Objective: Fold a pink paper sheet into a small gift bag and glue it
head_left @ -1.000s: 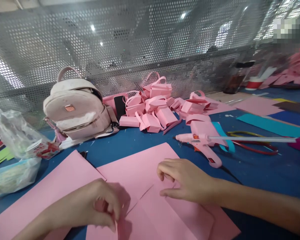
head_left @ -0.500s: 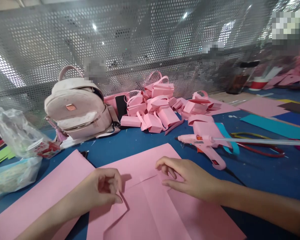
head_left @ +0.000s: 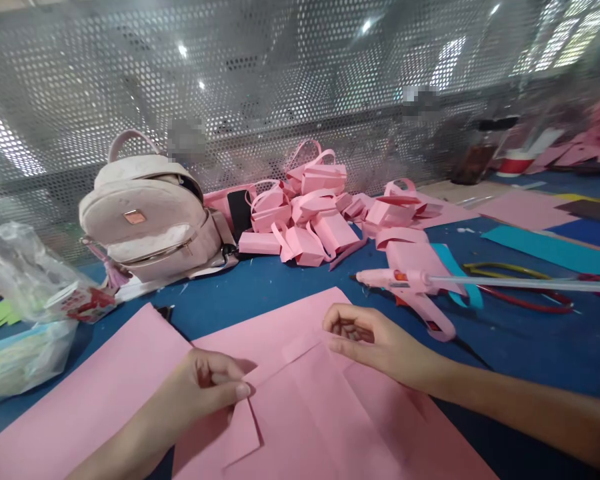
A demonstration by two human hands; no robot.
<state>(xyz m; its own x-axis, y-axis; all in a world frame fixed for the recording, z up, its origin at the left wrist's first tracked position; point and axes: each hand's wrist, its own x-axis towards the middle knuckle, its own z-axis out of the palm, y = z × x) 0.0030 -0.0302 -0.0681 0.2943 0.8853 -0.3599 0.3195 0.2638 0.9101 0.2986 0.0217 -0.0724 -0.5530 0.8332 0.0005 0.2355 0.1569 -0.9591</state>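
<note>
Resting on a larger sheet [head_left: 267, 333], the paper [head_left: 330, 400] is lying at the bottom centre of the frame. The left hand [head_left: 207, 388] is clamping its fingers on the paper's left edge; the right hand [head_left: 375, 340] is curling its fingers at the upper edge, grip unclear.
</note>
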